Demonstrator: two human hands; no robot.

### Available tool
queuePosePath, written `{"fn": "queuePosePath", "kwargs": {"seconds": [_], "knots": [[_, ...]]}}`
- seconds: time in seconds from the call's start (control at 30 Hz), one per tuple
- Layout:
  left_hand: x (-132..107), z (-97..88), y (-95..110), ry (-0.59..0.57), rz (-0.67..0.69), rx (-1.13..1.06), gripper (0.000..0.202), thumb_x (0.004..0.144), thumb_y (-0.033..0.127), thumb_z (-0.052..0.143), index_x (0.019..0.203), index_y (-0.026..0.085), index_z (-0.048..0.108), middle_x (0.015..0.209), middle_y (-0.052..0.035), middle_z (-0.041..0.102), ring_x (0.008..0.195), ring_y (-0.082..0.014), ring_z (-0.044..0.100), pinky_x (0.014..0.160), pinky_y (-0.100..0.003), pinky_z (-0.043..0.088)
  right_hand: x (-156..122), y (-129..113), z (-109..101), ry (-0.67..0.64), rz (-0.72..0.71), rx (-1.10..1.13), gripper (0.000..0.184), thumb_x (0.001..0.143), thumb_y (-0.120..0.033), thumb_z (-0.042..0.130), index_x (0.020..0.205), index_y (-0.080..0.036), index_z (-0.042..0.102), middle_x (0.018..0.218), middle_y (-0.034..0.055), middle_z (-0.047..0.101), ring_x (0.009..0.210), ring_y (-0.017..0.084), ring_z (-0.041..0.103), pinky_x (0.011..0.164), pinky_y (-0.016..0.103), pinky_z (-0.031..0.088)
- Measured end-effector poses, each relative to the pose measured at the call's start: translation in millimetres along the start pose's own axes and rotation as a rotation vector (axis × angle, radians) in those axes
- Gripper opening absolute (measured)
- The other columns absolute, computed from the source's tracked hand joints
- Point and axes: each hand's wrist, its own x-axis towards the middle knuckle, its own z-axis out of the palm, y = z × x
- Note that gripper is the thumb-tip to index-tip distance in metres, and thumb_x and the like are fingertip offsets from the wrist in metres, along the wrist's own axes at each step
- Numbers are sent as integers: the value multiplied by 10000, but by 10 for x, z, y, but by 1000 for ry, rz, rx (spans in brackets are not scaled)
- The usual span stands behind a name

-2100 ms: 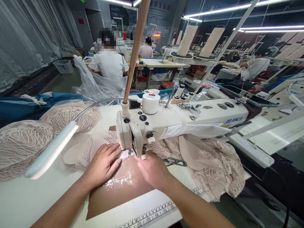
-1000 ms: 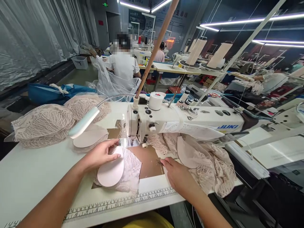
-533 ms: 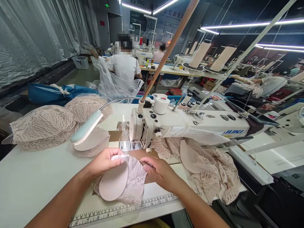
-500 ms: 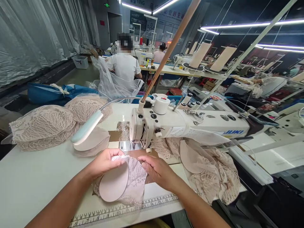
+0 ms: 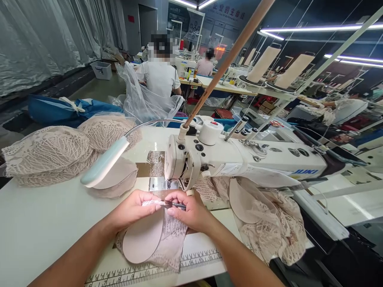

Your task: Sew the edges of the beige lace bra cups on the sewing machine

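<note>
From the head camera, the left hand (image 5: 140,210) pinches the upper edge of a lace piece with an oval pad (image 5: 143,241), just before the JUKI sewing machine (image 5: 206,157) and covering part of a ruler scale (image 5: 203,257). The right hand (image 5: 190,211) grips dark thread snips (image 5: 177,205), mostly finger-hidden. Writing on the machine's paper (image 5: 257,176) is illegible.

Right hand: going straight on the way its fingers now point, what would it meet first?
Leading with the thread snips, the right hand would probably meet the pinched top edge of the lace piece first, then the left hand close behind; depth is hard to judge here.
</note>
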Motion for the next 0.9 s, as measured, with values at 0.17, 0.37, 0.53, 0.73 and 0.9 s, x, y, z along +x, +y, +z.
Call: {"fn": "queuePosePath", "kwargs": {"seconds": [0.17,0.37,0.53,0.73,0.9], "knots": [[9,26,-10,-32,-6,-10,319,793,445,673,859,142,749,732,-39,672,670,-168,534,621,-274,389,4,-19,72,15,-1,69,191,822,-327,618,992,-247,650,896,-12,660,806,150,596,733,254,455],[-7,55,29,-59,-27,5,408,789,469,660,555,155,546,537,54,287,542,-94,190,512,-257,143,24,54,90,38,-30,133,166,837,-315,604,947,-213,676,882,13,662,822,158,602,743,266,453],[1,59,19,-76,-38,16,362,783,472,658,634,145,610,584,39,316,575,-106,217,538,-262,147,22,111,0,-65,-19,84,229,817,-338,633,1014,-223,655,828,-4,640,734,138,575,685,253,441],[14,99,4,-98,-45,24,479,763,490,667,511,173,411,564,57,223,554,-91,158,526,-271,99,15,17,82,-17,-19,80,152,819,-335,629,922,-224,640,803,-16,637,731,132,563,644,232,424],[30,141,24,-75,-34,73,429,779,482,646,533,165,497,538,52,286,536,-93,198,505,-257,146,60,15,142,57,5,180,142,823,-312,615,911,-203,636,845,5,648,793,148,594,715,255,452]]}}
